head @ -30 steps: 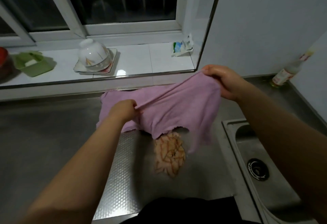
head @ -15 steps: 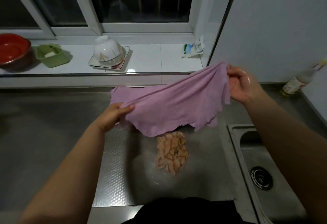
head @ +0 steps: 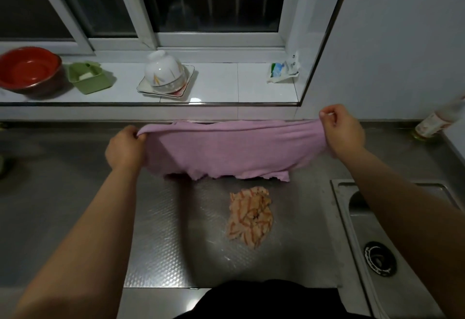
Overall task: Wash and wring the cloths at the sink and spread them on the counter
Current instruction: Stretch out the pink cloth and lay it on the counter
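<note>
Purple cloth [head: 234, 152] now stretched flat between hands, above counter [head: 63, 193].

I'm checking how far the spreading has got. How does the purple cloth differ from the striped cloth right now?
The purple cloth is stretched wide between the left hand and right hand; the striped cloth lies crumpled on the counter, untouched. The purple cloth is plain and looks much larger; the striped cloth is pale with orange stripes. Both are beside the sink, not in it.
</note>
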`<state>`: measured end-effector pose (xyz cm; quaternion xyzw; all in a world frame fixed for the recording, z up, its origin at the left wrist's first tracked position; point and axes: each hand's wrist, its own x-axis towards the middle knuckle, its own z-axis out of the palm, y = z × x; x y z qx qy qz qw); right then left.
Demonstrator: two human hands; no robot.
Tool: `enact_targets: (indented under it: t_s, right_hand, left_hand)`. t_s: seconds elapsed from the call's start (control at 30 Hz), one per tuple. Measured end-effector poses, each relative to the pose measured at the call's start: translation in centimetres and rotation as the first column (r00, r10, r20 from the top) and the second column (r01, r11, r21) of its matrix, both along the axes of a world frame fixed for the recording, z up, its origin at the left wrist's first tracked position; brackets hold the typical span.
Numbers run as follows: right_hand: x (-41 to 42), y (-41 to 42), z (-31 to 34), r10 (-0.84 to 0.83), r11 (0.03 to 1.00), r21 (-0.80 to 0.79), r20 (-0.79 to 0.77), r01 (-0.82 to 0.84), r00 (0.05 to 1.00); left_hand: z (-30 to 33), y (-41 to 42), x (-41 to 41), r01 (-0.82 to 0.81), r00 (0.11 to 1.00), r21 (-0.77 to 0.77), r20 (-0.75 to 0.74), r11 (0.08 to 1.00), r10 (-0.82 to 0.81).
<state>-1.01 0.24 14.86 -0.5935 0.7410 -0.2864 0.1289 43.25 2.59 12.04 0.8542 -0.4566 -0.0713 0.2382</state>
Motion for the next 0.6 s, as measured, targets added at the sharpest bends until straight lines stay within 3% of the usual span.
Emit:
enact_targets:
  t_s: [0.03,0.1,0.17,0.2,0.27,0.33,0.37,0.5,0.6]
  right_hand:
    - [0.2,0.1,0.1,0.013,1.000,-0.021,-0.005,-0.013,1.000]
    - [0.5,0.0,0.6,0.061,0.997,-0.040,0.033,-0.060,0.998]
    - [0.7,-0.4,1.4,0.093,0.995,0.026,0.203,-0.100,0.975]
    - [0.6,-0.8,2.0,0.080,0.986,0.106,0.357,-0.125,0.931]
    - [0.2,-1.3,2.9,-0.024,0.916,0.311,0.672,-0.253,0.740]
    - [-0.1,-1.3,3.8,-0.104,0.817,0.409,0.797,-0.406,0.594]
    - [-0.2,-1.4,4.0,-0.099,0.776,0.428,0.808,-0.463,0.581]
    - [0.2,-2.6,3.7,-0.064,0.756,0.460,0.760,-0.465,0.647]
    - [1.0,-4.4,2.1,0.003,0.870,0.433,0.477,-0.237,0.879]
  left_hand:
    - [0.1,-0.1,0.1,-0.007,0.999,-0.089,-0.045,0.996,0.003]
    - [0.0,-0.4,0.2,-0.031,0.960,-0.312,-0.273,0.950,-0.058]
    - [-0.2,-0.9,0.8,-0.083,0.865,-0.464,-0.472,0.882,-0.167]
    - [-0.3,-1.1,1.1,-0.119,0.824,-0.493,-0.533,0.862,-0.191]
    - [-0.2,-1.6,1.6,-0.184,0.766,-0.499,-0.613,0.847,-0.194]
    - [-0.2,-2.1,1.9,-0.216,0.781,-0.514,-0.601,0.830,-0.169]
    - [0.0,-2.3,1.9,-0.236,0.796,-0.524,-0.587,0.818,-0.146]
    - [0.8,-3.8,2.4,-0.306,0.800,-0.566,-0.589,0.766,-0.116]
    - [0.7,-5.6,2.7,-0.228,0.831,-0.550,-0.539,0.804,-0.133]
